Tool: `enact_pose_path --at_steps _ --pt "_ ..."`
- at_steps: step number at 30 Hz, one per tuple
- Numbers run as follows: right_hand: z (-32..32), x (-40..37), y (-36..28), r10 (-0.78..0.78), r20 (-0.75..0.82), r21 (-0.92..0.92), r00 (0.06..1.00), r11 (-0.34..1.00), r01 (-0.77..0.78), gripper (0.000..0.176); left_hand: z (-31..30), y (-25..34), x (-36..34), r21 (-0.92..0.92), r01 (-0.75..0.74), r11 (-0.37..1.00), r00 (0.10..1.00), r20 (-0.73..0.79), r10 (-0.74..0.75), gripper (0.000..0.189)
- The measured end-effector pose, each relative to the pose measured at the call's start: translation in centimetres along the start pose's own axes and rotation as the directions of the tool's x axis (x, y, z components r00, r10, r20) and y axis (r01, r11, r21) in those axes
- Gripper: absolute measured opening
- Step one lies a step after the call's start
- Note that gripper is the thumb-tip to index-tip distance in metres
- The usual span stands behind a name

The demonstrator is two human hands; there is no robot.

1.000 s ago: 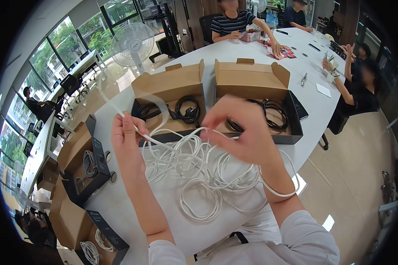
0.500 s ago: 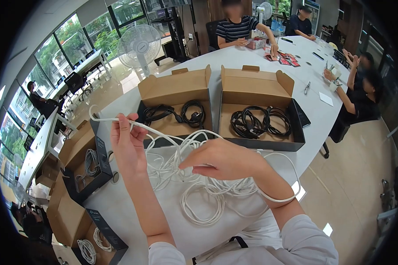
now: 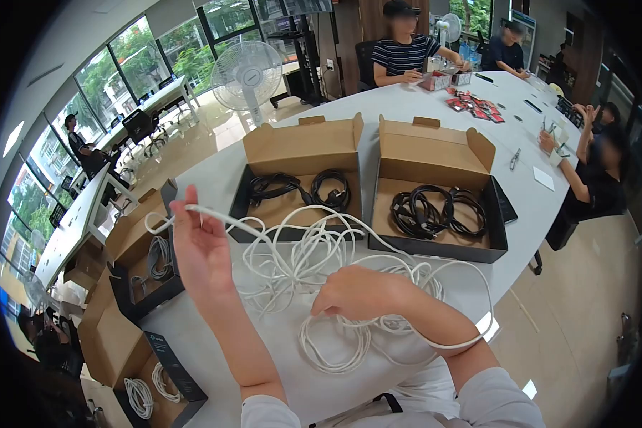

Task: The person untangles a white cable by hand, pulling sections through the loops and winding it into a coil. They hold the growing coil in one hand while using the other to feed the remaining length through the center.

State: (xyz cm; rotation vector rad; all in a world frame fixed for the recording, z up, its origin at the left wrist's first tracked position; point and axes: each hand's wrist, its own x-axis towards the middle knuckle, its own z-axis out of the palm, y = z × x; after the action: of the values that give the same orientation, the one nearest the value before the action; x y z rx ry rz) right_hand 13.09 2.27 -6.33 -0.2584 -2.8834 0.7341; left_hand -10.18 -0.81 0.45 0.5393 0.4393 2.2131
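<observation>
A tangled white cable lies in loose loops over the white table, with a rounder coil nearer my body. My left hand is raised at the left of the tangle, its fingers closed on a stretch of the white cable near a curled end. Over the middle of the tangle is my right hand, palm down with fingers bent together; what they hold, if anything, is hidden. One loop of the cable passes around my right forearm.
Two open boxes with black cables stand beyond the tangle. At the left are an open box with grey cables and one with white coils. People sit around the table's far side, near red packets and a fan.
The view has shifted, so the boxes appear farther right and lower. My left hand's fingers have lifted and spread somewhat around the cable. The tangle's loops have opened out away from my right hand.
</observation>
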Motion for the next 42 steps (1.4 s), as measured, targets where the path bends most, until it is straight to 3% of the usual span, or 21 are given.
enact_pose_path --at_steps 1,4,6,7,10,13,15,16,19,23,24,27,28,31,33,36,39,40,42 --pt "0.3 0.3 0.6 0.034 -0.02 -0.048 0.999 0.998 -0.034 0.019 0.1 1.0 -0.4 -0.055 -0.001 0.998 1.0 0.002 0.001 0.02" --pt "-0.6 1.0 1.9 0.188 0.099 0.044 0.977 0.98 -0.193 0.019 0.3 3.1 -2.0 -0.206 0.049 0.977 0.986 0.169 -0.014 0.022" --pt "-1.2 0.9 1.5 0.192 0.119 0.053 0.974 0.979 -0.199 0.018 0.8 3.4 -2.5 -0.281 0.126 0.952 0.963 0.263 -0.05 0.022" --pt "-1.4 0.9 1.2 0.196 0.127 0.055 0.972 0.977 -0.205 0.018 0.8 3.3 -2.6 -0.282 0.138 0.949 0.968 0.242 -0.069 0.022" --pt "-1.1 0.7 1.6 -0.059 0.122 0.253 0.991 0.967 0.026 0.014 1.0 2.2 -2.2 -0.232 0.19 0.954 0.965 0.225 -0.137 0.023" --pt "-2.0 0.2 1.0 -0.188 -0.121 0.355 0.975 0.909 0.219 0.011 0.9 0.6 -2.1 -0.069 0.199 0.977 0.95 0.258 -0.176 0.024" --pt "-3.5 -0.4 -0.8 0.042 -0.159 0.464 0.986 0.885 0.037 0.009 1.2 -0.1 -2.7 0.055 0.152 0.987 0.96 0.229 -0.161 0.025" --pt "-4.0 -0.6 -1.6 0.143 -0.163 0.524 0.976 0.851 -0.037 0.009 1.4 -0.5 -2.7 0.056 0.161 0.985 0.942 0.29 -0.17 0.027" --pt "-3.0 -0.3 -1.1 0.245 -0.398 0.298 0.884 0.946 -0.128 0.008 3.0 -1.9 -4.0 0.142 0.049 0.989 0.978 0.193 -0.076 0.028" --pt "-3.3 -0.3 -0.7 0.406 -0.524 0.417 0.749 0.889 -0.191 0.013 2.2 -2.2 -3.7 0.005 0.069 0.998 0.947 0.314 -0.067 0.031" --pt "-3.5 -0.3 -0.4 0.4 -0.541 0.439 0.74 0.885 -0.158 0.029 1.8 -2.0 -3.6 -0.042 0.082 0.996 0.934 0.352 -0.062 0.032" --pt "-4.1 -1.1 -0.1 0.158 -0.508 0.38 0.846 0.923 0.056 0.04 1.2 -2.1 -3.4 -0.077 0.084 0.993 0.904 0.426 -0.043 0.033" --pt "-4.0 -1.0 0.3 0.057 -0.417 0.415 0.907 0.9 0.135 0.043 1.3 -2.2 -3.4 -0.091 0.132 0.987 0.904 0.421 -0.082 0.034" --pt "-4.3 -1.3 0.4 -0.077 -0.374 0.429 0.924 0.869 0.246 0.029 1.6 -3.0 -3.1 -0.172 0.283 0.944 0.891 0.41 -0.193 0.037" --pt "-4.9 -1.6 0.4 -0.077 -0.392 0.467 0.917 0.842 0.271 0.022 1.8 -3.6 -2.4 -0.257 0.386 0.886 0.871 0.418 -0.258 0.041" --pt "-5.4 -1.6 0.5 -0.012 -0.438 0.502 0.899 0.826 0.256 0.015 1.4 -4.2 -2.2 -0.264 0.385 0.884 0.873 0.416 -0.256 0.051" --pt "-5.8 -1.7 0.5 0.038 -0.574 0.434 0.818 0.862 0.264 0.011 4.6 -6.3 -5.2 0.192 0.074 0.979 0.852 0.497 -0.162 0.064" --pt "-5.9 -1.8 0.1 0.079 -0.613 0.453 0.786 0.85 0.268 0.011 4.0 -6.9 -5.0 0.395 0.005 0.919 0.851 0.481 -0.211 0.071" --pt "-6.7 -2.4 -0.8 0.123 -0.684 0.405 0.719 0.884 0.234 0.006 4.1 -8.5 -6.2 0.549 -0.339 0.764 0.737 0.66 -0.147 0.07"
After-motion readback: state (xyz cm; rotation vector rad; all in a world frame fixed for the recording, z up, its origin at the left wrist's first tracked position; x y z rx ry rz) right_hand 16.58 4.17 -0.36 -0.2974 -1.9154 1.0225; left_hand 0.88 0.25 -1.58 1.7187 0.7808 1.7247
